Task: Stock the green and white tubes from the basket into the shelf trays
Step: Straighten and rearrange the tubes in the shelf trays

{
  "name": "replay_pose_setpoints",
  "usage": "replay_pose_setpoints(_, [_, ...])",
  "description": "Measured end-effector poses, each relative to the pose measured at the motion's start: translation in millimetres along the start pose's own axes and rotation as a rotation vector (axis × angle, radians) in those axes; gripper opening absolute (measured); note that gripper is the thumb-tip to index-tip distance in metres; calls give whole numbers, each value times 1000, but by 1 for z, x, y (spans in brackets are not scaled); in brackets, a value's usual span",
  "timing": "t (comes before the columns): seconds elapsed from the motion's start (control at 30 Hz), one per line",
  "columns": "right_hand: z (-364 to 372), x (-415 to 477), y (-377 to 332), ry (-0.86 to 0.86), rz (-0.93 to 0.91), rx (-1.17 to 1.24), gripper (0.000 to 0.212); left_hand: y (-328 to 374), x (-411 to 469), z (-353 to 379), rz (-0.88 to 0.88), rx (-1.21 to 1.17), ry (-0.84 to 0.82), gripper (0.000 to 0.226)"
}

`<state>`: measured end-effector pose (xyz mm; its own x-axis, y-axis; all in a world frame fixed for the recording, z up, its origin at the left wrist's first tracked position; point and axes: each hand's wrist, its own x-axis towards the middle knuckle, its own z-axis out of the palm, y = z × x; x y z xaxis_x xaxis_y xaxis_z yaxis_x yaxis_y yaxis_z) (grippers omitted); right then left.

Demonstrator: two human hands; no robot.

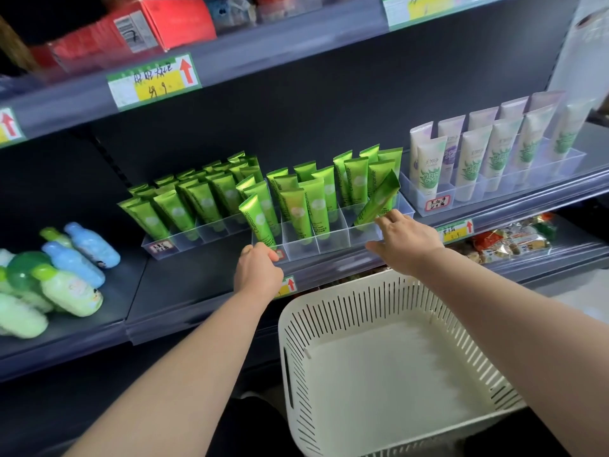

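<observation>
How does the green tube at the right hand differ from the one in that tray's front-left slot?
The right tube leans hard to the right, far off upright; the front-left tube tilts only slightly left. The right hand has fingertips at the right tube's lower end; the left hand curls on the clear tray edge below the front-left tube. Both are green, crimped end up, in front-row slots.
</observation>
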<state>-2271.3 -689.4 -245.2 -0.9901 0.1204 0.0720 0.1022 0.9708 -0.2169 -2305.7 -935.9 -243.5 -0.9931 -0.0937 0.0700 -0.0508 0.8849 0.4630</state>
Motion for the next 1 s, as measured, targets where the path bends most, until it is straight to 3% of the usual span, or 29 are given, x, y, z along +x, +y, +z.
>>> replay_pose_setpoints(1.0, [-6,4,31,14,46,-30,58,41,-8,6,-4,28,-17,31])
